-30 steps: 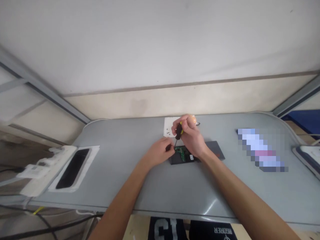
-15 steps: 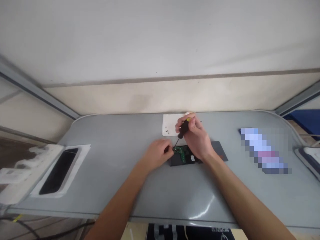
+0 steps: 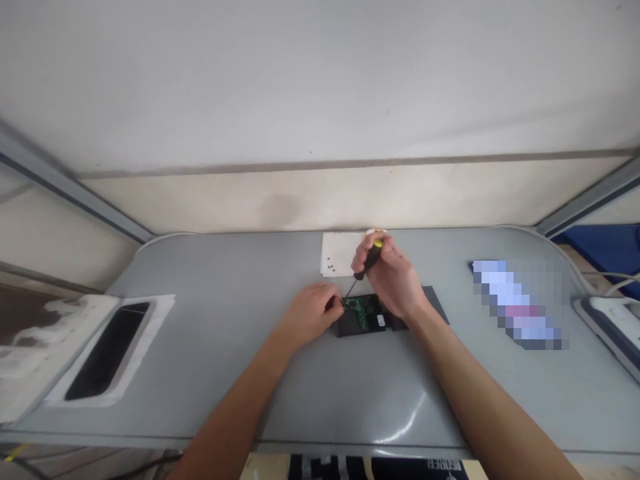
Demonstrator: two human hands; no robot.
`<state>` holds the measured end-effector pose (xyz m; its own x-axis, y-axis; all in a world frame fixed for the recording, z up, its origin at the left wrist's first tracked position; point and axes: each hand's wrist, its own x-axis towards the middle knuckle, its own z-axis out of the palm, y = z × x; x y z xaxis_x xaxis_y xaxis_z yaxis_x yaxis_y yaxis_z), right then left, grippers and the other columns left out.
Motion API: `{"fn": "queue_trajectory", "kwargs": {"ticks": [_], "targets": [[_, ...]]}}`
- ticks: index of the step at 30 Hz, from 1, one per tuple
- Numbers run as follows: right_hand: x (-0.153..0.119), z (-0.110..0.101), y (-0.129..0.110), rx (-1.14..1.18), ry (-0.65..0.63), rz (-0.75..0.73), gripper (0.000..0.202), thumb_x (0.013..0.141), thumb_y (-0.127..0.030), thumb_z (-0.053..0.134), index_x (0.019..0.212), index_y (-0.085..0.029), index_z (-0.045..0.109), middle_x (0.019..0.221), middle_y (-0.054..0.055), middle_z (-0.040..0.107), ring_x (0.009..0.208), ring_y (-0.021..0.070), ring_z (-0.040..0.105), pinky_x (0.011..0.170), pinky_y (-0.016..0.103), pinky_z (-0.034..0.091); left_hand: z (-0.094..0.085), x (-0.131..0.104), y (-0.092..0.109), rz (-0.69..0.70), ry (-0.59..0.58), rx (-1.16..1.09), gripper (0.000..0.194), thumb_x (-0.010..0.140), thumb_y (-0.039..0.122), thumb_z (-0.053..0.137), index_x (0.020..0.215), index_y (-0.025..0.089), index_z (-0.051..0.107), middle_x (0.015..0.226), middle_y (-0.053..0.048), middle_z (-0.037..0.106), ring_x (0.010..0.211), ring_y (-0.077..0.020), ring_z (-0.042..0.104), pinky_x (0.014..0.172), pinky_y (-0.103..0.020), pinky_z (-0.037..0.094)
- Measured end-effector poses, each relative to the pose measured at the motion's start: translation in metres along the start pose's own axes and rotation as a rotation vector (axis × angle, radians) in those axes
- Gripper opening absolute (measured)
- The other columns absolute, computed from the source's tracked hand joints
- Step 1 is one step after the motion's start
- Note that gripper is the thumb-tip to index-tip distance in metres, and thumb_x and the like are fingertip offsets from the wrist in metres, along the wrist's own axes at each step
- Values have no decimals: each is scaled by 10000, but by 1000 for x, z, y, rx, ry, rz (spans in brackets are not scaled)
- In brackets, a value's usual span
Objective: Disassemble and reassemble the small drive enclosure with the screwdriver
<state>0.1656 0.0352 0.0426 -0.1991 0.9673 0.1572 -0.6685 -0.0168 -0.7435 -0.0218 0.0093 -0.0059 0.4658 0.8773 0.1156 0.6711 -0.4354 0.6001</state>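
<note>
Rising behind everything, a pale, flat wall [image 3: 320, 100] met the far edge of a smooth grey tabletop [image 3: 225, 333]. Near the left end lay a sheet of white paper [image 3: 159, 315] bearing a glossy black slab with rounded corners [image 3: 107, 350]; well toward the right end lay an elongated item, its surface hidden by pixelation [image 3: 517, 307]. The right hand [image 3: 395, 280] was above a flat dark-grey panel [image 3: 435, 305]. The left hand [image 3: 313, 310] had its thumb and index finger drawn close at the far left corner of a black rectangular case [image 3: 350, 328]; whether they pinched anything could not be told. That case lay flat mid-tabletop, just left of the panel. Beyond it was a thin white sheet [image 3: 343, 248], partly covered by the right hand, which was clamped on a tilted black-and-yellow screwdriver [image 3: 369, 260], its slender shaft slanting down toward the case's corner. Inside the case showed a green circuit board [image 3: 361, 317], with a white label [image 3: 381, 321] to its right. Tiniest were dark specks [image 3: 330, 266] on the thin white sheet.
</note>
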Motion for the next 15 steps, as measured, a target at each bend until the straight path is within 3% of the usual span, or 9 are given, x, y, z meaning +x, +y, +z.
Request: {"fn": "queue_trajectory", "kwargs": {"ticks": [4,10,15], "targets": [[-1,1,-1,55,42,1,308,1021,-516,464,912,-249,570,760,5,402,655,154,399,639,313,396,0,0,1,4,8,17,124,871,161,490,757,197,524,764,1,602,741,-167,552,710,-297,403],[-6,-6,-27,91,161,-90,281,991,-523,525,875,-268,502,699,-30,280,563,143,293,543,298,327,4,-1,-2,25,43,41,152,908,154,470,812,196,580,811,-13,653,781,-177,586,753,-318,440],[-12,-4,-29,85,122,-104,274,998,-502,529,870,-262,491,694,-31,298,560,132,302,538,290,316,4,-2,-3,34,66,27,167,925,148,475,815,201,590,814,-7,661,766,-165,593,745,-310,453]]}}
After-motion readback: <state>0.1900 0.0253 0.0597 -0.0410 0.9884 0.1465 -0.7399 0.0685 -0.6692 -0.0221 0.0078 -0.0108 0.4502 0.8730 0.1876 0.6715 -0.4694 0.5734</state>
